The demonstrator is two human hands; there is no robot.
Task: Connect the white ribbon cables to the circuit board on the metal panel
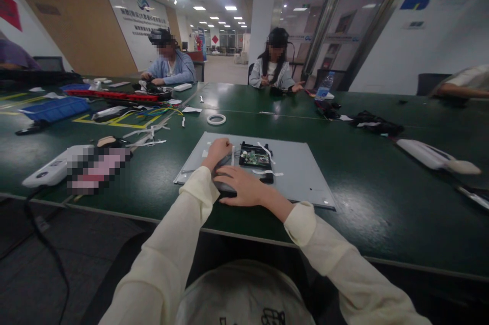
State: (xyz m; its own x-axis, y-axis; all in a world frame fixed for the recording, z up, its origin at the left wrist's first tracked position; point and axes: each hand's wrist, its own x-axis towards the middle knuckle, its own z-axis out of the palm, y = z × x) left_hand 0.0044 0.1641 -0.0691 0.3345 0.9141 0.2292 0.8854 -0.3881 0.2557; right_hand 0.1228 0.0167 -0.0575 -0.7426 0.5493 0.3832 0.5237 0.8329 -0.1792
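Take the clock face as laid flat on the grey panel [301, 182], with twelve pointing away from the wearer. The panel rests on the green table [367, 172] near its close edge. Just above the panel's centre, toward twelve, sits the green circuit board [255, 157] in its black frame [244, 146]. One white strip [265, 150] crosses the frame's one o'clock corner, and a small black block [268, 178] lies below the board, toward five.

The left hand [219, 152] is over the panel at ten o'clock, its fingers curled in narrow; whether they pinch anything, I cannot tell. The right hand [242, 187] lies at seven o'clock, palm down, its fingers wide and spread over a dark object [227, 190] that they partly hide. Both hands are beside the circuit board, on its left side.

Beyond the panel, a white ring [216, 119] lies flat at eleven o'clock. Farther out at ten is a blue tray [57, 109], and at nine a white device [55, 167] next to a blurred pink item [100, 171]. Another white device, long and pale [422, 154], lies at three. A clear bottle [325, 85] stands at one, across the table. Two people in headsets sit on the far side, one [170, 66] at eleven, the other [272, 71] at twelve
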